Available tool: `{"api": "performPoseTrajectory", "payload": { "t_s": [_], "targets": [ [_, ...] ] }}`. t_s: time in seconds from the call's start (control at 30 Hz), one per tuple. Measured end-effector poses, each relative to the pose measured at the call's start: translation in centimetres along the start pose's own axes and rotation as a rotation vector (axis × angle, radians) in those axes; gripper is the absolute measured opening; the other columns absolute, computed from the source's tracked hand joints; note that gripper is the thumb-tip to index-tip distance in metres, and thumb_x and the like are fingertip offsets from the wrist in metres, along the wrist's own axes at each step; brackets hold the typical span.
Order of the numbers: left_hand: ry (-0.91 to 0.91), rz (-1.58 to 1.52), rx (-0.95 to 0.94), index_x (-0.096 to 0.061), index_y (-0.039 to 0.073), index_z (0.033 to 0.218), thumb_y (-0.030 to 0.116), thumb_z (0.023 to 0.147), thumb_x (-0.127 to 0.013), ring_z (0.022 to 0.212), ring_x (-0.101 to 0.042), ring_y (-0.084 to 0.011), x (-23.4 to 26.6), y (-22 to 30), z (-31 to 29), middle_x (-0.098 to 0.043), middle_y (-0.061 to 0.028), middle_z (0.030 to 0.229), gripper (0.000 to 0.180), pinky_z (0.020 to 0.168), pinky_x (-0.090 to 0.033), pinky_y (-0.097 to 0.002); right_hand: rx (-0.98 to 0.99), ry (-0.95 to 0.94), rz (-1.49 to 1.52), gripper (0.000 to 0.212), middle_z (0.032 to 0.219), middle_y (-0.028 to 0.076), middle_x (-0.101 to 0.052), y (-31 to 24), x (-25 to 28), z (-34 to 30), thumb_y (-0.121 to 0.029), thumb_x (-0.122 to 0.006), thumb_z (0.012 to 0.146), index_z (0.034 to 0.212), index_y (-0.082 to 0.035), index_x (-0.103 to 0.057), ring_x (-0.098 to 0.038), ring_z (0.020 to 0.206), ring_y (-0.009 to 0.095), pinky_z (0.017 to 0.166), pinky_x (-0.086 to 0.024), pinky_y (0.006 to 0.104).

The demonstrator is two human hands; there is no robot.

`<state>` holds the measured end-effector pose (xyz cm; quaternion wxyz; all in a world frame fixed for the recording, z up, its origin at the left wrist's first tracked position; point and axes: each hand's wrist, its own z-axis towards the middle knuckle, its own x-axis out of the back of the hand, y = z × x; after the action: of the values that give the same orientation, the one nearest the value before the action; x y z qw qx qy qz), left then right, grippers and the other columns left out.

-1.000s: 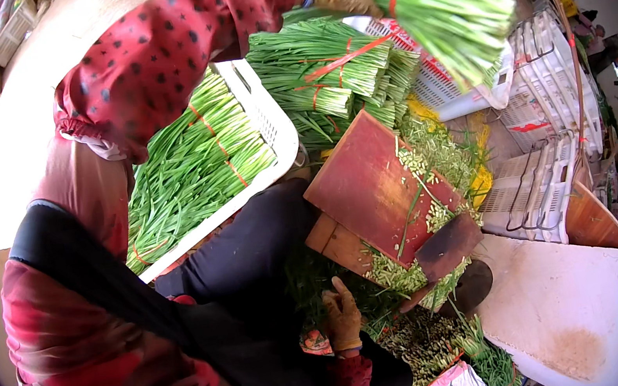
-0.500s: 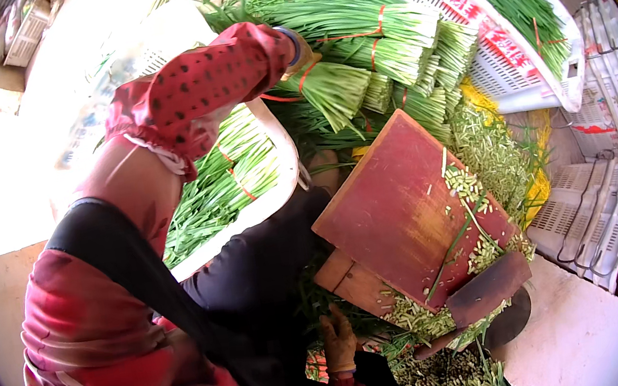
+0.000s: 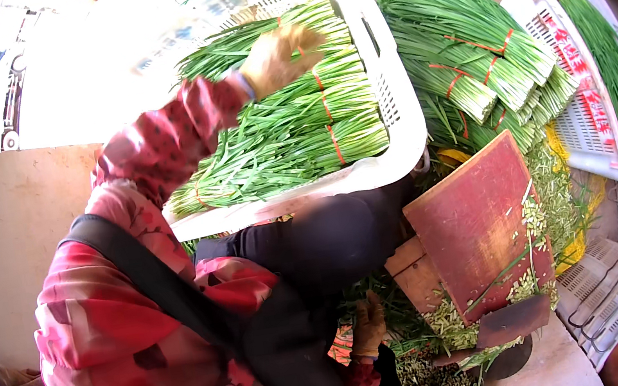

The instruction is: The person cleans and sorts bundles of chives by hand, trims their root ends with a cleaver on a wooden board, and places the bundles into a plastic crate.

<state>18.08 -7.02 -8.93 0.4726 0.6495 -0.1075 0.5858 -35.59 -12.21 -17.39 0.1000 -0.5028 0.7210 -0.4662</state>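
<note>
My left hand (image 3: pixel 280 56), in a yellowish glove, is over bundles of long green stalks (image 3: pixel 299 119) with pale cut ends and orange-red ties. The bundles lie side by side in a white plastic basket (image 3: pixel 399 113). Its fingers look bent but apart, and a tie shows between them; whether they touch the bundle underneath is unclear. My right hand (image 3: pixel 367 328), also gloved, rests low beside my knee with its fingers apart and nothing visible in them. Right of it, a wide-bladed knife (image 3: pixel 513 321) lies at the lower edge of a tilted reddish wooden board (image 3: pixel 479 220).
More tied bundles (image 3: pixel 496 64) are heaped right of the basket. Beyond them stands a tilted white crate (image 3: pixel 582 87) with green stalks. Chopped stalk pieces (image 3: pixel 554 194) lie around the board, partly on yellow netting (image 3: pixel 570 251). At lower right are empty-looking white crates (image 3: pixel 615 292).
My left hand has gone from a bundle on the heap to the basket at left. The view has swung left, showing more of the basket. My right hand stays low.
</note>
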Motion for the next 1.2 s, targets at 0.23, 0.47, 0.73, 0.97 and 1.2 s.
{"api": "performPoseTrajectory", "payload": {
  "t_s": [0.23,0.47,0.73,0.97,1.2],
  "targets": [
    [0.05,0.13,0.384,-0.06,0.005,0.092,0.015,0.081,-0.069,0.082,-0.061,-0.0326,1.8,-7.4,-23.0,-0.062,-0.0146,0.091,0.017,0.073,-0.051,-0.041,-0.323,-0.086,0.093,0.039,0.118,0.01,-0.063,0.3,0.7,-4.1,-0.01,-0.062,0.093,0.13,0.001,-0.056,-0.06,0.095,0.015,0.083,-0.049,0.0292],
    [0.014,0.09,0.19,-0.065,0.008,0.089,0.017,0.083,-0.068,0.078,-0.062,-0.0304,-0.6,-3.4,-19.9,-0.062,-0.0094,0.083,0.011,0.07,-0.051,-0.041,-0.269,-0.022,0.035,0.039,0.121,0.014,-0.064,-0.2,-1.1,-5.5,-0.01,-0.061,0.092,0.129,0.002,-0.056,-0.062,0.105,0.019,0.086,-0.051,0.0303],
    [-0.146,0.408,0.182,-0.067,0.008,0.084,0.029,0.085,-0.061,0.08,-0.063,-0.033,-11.3,-3.3,-12.9,-0.062,-0.0129,0.085,0.022,0.069,-0.051,-0.0449,-0.16,-0.016,-0.178,0.035,0.118,0.014,-0.066,-2.3,-2.1,-7.1,-0.015,-0.062,0.091,0.123,-0.001,-0.062,-0.064,0.105,0.021,0.087,-0.051,0.0312],
    [0.054,-0.019,0.122,-0.061,0.01,0.075,0.021,0.08,-0.064,0.075,-0.064,-0.0302,-10.9,3.7,-10.3,-0.063,-0.0095,0.081,0.013,0.065,-0.051,-0.0414,-0.17,-0.005,-0.252,0.033,0.115,0.013,-0.067,-2.5,-2.4,-7.0,-0.018,-0.062,0.092,0.122,-0.005,-0.063,-0.066,0.103,0.023,0.087,-0.051,0.0334],
    [0.202,-0.588,-0.588,-0.06,0.01,0.089,0.021,0.086,-0.064,0.087,-0.061,-0.0269,0.8,15.8,-9.5,-0.061,-0.0094,0.096,0.013,0.073,-0.05,-0.0385,0.099,-0.065,-0.336,0.032,0.115,0.013,-0.067,1.0,-1.7,-7.0,-0.018,-0.061,0.093,0.122,-0.005,-0.062,-0.065,0.104,0.024,0.087,-0.052,0.0335]
  ]
}}
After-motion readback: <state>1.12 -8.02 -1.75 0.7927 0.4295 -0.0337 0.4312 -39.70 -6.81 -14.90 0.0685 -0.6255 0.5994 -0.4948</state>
